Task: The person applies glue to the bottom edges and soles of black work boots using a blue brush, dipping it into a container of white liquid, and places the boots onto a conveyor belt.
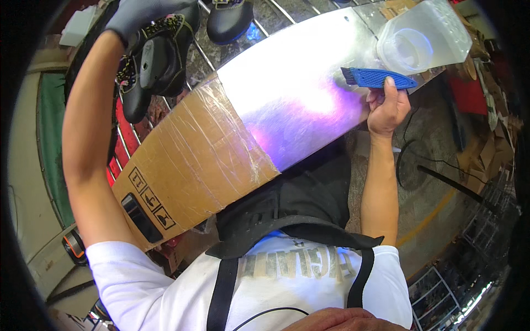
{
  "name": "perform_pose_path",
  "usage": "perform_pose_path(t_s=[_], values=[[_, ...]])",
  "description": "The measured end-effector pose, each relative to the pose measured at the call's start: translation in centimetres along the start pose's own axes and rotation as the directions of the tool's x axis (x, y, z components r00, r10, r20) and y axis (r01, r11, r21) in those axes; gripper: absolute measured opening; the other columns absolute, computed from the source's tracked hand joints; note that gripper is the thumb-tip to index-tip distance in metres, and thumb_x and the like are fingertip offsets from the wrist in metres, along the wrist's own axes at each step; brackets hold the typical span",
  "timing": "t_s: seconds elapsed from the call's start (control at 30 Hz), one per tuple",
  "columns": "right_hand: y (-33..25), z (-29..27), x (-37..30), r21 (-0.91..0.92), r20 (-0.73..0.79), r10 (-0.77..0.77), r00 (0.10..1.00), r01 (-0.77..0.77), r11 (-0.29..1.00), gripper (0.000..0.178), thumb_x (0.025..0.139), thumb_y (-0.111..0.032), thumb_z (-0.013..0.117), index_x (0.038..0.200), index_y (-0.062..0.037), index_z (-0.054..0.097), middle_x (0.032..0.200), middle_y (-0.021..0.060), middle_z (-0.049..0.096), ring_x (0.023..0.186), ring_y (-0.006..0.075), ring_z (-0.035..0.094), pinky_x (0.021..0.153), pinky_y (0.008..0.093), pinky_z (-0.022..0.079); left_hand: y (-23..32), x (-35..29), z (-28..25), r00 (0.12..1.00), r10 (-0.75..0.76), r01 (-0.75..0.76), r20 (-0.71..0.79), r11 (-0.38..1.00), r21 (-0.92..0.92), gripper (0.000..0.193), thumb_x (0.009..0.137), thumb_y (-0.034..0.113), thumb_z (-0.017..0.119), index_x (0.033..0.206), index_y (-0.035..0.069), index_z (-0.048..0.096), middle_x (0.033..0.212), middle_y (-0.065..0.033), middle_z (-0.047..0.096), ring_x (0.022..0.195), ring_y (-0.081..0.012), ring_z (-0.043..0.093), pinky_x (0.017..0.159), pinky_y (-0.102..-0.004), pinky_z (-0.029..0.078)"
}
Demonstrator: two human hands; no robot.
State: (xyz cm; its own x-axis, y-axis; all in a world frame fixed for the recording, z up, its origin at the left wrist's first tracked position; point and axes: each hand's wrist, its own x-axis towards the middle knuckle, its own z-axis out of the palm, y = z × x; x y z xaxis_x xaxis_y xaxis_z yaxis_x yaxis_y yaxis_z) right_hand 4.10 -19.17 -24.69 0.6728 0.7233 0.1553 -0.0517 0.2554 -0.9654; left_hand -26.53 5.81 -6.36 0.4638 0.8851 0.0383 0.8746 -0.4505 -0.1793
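Note:
My right hand (388, 110) grips a blue-handled brush (381, 79) with short dark bristles pointing left. The brush is held over the right part of the worktop, just below a translucent plastic container (417, 47) with a round opening. At the upper left, my left hand (144, 15) wears a grey glove and reaches to a black shoe (157, 63) with yellow-flecked lacing. Its fingers run to the picture's top edge, so their grip is hidden. A second black shoe (229, 21) lies further right on the metal rack.
A long worktop (298, 71) crosses before me, with bright violet-white glare. Taped cardboard (193, 160) covers its left end, where a black oblong object (141, 217) lies. Behind runs a rack of metal bars (201, 55). A dark round stand (414, 163) is on the floor at right.

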Motion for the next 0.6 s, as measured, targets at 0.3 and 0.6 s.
perform_pose_path(t_s=[0.3, 0.6], values=[[0.2, 0.9, 0.1, 0.061, -0.028, -0.053, 0.998, 0.055, 0.997, 0.029, 0.101, -0.023, 0.061, 0.082, -0.0002, 0.065, 0.065, 0.0042, 0.063, 0.05, 0.0059, 0.049, 0.046, 0.0204, 0.034, -7.4, 2.7, 13.2, 0.886, -0.071, 0.28, 0.458, 0.87, -0.405, 0.062, 0.071, 0.05, 0.088, 0.104, -0.001, 0.075, 0.093, -0.0121, 0.076, 0.081, -0.022, 0.074, 0.074, -0.037, 0.057], [1.1, 0.9, 0.0, 0.174, 0.087, -0.081, 0.993, 0.065, 0.983, 0.027, 0.1, -0.024, 0.064, 0.085, -0.0018, 0.064, 0.069, 0.0045, 0.065, 0.053, 0.0054, 0.051, 0.046, 0.0213, 0.037, -9.2, -8.5, 10.6, 0.899, -0.362, 0.205, -0.248, 0.845, -0.494, 0.096, 0.067, 0.058, 0.089, 0.135, -0.004, 0.059, 0.115, -0.0167, 0.073, 0.1, -0.0251, 0.073, 0.09, -0.0379, 0.055]])
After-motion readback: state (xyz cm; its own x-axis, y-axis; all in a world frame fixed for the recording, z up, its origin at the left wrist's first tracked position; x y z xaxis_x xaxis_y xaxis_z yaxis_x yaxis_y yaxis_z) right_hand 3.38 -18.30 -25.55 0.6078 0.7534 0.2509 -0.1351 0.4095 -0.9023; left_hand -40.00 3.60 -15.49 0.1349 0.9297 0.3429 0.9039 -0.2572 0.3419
